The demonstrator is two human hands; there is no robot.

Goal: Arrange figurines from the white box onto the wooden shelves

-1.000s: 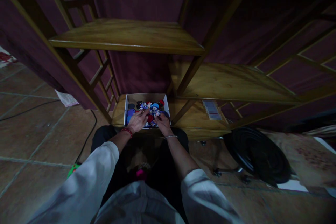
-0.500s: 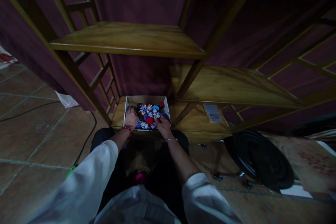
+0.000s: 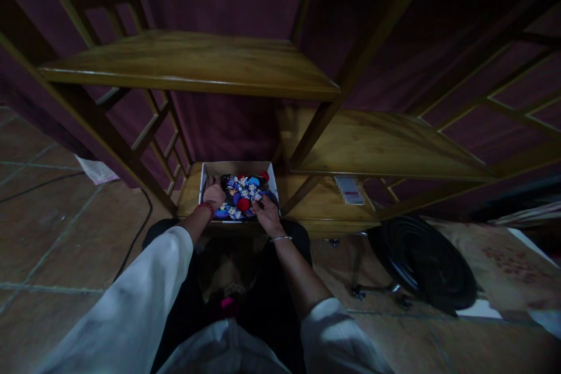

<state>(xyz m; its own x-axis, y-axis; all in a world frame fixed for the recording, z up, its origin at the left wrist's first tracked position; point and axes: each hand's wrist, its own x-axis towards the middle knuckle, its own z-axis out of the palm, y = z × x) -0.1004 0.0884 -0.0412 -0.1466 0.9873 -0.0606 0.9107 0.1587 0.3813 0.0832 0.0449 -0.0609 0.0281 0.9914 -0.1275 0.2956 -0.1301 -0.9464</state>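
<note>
A white cardboard box sits on the lowest wooden shelf, filled with small charm-like figures in blue, white and purple. Among them lies a round red piece. My left hand is inside the box's left side, its fingers stretched forward over the contents by the wall. At the right front of the pile, my right hand has its thumb and fingers drawn together at the figures. What lies between those fingertips is too small and dark to make out.
An upper wooden shelf overhangs the box, and a slanted post stands to its right. Farther right lie a blurred flat item and a black round stool seat. A black cable runs over the tiled floor at left.
The view has shifted slightly, so the shelf and box appear a little farther left. Both hands stay in the box among the figures, with hardly any movement relative to it.
</note>
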